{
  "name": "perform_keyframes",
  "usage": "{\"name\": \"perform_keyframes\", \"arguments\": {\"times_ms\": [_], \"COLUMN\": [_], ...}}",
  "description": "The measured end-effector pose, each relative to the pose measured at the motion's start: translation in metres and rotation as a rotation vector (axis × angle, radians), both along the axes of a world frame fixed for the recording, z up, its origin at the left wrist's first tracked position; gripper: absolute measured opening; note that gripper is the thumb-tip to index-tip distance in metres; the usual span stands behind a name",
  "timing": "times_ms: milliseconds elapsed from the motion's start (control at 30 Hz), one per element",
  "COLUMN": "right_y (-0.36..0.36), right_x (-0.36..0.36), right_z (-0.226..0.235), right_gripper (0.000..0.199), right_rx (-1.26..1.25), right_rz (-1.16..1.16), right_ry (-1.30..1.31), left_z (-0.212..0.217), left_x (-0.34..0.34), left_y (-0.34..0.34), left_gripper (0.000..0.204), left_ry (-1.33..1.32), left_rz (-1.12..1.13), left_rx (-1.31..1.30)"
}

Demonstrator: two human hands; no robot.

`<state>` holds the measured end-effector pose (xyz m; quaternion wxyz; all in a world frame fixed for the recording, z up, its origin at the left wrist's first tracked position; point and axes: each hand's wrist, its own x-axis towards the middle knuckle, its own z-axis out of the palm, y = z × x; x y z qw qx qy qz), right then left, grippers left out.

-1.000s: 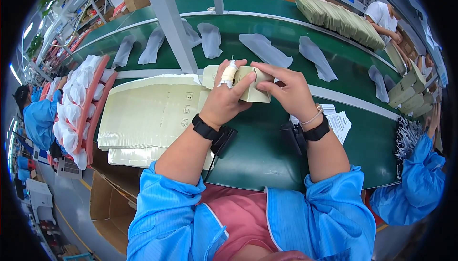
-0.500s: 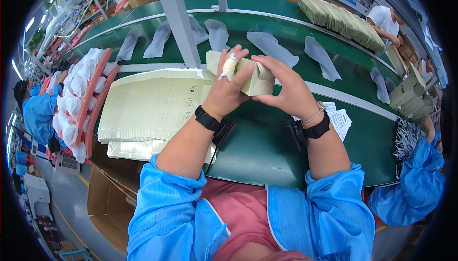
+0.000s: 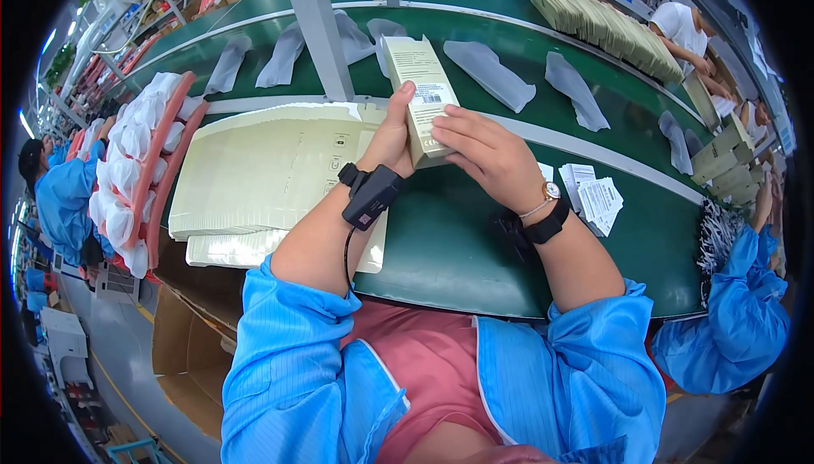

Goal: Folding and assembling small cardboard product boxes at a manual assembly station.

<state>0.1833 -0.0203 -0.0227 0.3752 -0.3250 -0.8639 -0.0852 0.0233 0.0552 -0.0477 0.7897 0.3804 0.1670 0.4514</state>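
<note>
Above the green worktop I hold a long, pale cream carton that tilts away from me, its printed side with a barcode label facing up. My left hand is closed around its left side, the thumb lying on the printed face. From the right, my right hand grips the lower part, fingers laid over the face near the closed near end. At the far end a flap edge stands up. Left of my left forearm lies a stack of flat cream carton blanks.
Folded white leaflets lie right of my right wrist. Beyond a metal rail, the green conveyor carries several translucent sleeves. A grey post rises behind the blanks. Red trays of white-wrapped items stand left; a co-worker's blue sleeve is right.
The carton has turned so its long printed side faces up, pointing away from me. My left hand has shifted to its left side, and my right hand now lies over its lower face.
</note>
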Motion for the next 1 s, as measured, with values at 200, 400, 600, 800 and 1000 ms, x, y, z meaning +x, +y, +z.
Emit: {"name": "perform_keyframes", "arguments": {"times_ms": [200, 400, 600, 800, 1000], "right_y": [0.005, -0.019, -0.056, -0.049, -0.043], "right_x": [0.002, 0.045, 0.093, 0.119, 0.121], "right_z": [-0.008, 0.018, 0.000, -0.019, -0.001], "right_gripper": [0.049, 0.061, 0.069, 0.052, 0.019], "right_rx": [-0.040, -0.384, -0.739, -0.776, -0.751], "right_rz": [-0.092, -0.125, -0.287, -0.161, -0.075], "right_ry": [0.067, -0.031, -0.209, -0.150, -0.197], "left_z": [-0.005, -0.005, -0.001, -0.007, 0.000], "left_x": [0.002, -0.007, -0.007, -0.007, -0.009], "left_y": [0.006, 0.009, 0.008, 0.010, 0.005], "left_gripper": [0.066, 0.080, 0.087, 0.089, 0.093], "left_ry": [0.005, 0.207, 0.306, 0.318, 0.377], "left_rz": [-0.002, 0.329, 0.376, 0.310, 0.254], "left_rx": [0.035, 0.294, 0.370, 0.363, 0.391]}}
